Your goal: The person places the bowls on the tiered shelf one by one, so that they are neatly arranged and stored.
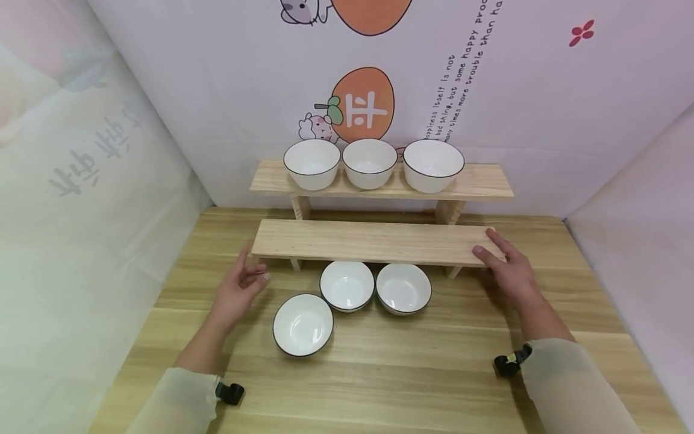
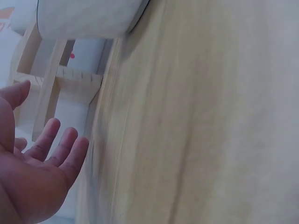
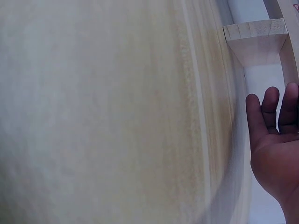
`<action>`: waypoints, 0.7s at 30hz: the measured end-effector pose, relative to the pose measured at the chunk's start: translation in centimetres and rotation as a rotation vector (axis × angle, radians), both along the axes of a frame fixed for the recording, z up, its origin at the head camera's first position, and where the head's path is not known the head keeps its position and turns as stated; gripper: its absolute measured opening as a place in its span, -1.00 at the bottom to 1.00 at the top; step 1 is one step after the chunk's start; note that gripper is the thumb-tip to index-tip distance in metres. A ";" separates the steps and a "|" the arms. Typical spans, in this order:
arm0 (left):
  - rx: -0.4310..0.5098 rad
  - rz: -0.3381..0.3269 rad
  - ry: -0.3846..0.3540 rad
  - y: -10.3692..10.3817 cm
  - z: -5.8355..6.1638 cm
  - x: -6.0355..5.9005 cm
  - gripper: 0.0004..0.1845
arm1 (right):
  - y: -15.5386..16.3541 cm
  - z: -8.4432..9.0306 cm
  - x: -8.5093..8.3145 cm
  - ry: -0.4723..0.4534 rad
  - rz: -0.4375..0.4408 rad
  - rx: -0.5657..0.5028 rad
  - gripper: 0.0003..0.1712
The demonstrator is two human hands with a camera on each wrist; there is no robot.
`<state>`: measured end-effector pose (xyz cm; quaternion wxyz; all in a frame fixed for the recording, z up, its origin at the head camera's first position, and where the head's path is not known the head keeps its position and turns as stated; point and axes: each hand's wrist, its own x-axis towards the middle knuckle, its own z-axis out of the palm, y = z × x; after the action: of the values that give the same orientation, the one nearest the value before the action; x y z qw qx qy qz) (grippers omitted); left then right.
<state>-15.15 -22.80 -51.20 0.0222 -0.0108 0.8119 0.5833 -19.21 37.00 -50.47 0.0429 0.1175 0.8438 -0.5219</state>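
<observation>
A pale wooden two-tier shelf has a lower board [image 1: 374,241] in front of a higher board [image 1: 488,181]. My right hand [image 1: 512,274] touches the lower board's right end, thumb and index finger lying on its top. Its other fingers [image 3: 256,119] stretch out straight in the right wrist view. My left hand [image 1: 238,292] is at the board's left end, one finger by the edge, holding nothing. Loosely spread fingers [image 2: 70,158] show in the left wrist view. White dark-rimmed bowls stand on the table before the shelf: a left bowl [image 1: 303,325], a middle bowl [image 1: 347,286] and a right bowl [image 1: 403,289].
Three more white bowls, a left one [image 1: 312,164], a middle one [image 1: 370,163] and a right one [image 1: 433,165], line the higher board. Behind the wooden table [image 1: 379,386] hangs a printed white cloth [image 1: 233,90]; white sheets flank both sides.
</observation>
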 end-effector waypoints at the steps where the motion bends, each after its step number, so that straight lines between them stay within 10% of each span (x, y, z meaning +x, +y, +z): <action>1: -0.006 -0.014 0.002 0.1 0.0 0.3 0.04 | 0.0 0.0 0.0 -0.003 -0.002 -0.003 0.00; 10: -0.046 -0.191 0.039 1.2 0.4 2.6 -0.15 | 0.0 -0.1 -0.2 -0.005 -0.009 -0.014 0.00; 21: -0.006 -0.387 0.044 2.3 0.7 4.9 0.16 | -0.2 0.0 -0.3 -0.008 -0.024 -0.010 -0.01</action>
<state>-10.24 -20.49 -50.55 0.1162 0.1582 0.8008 0.5659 -19.51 36.85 -50.45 0.0407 0.1293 0.8395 -0.5262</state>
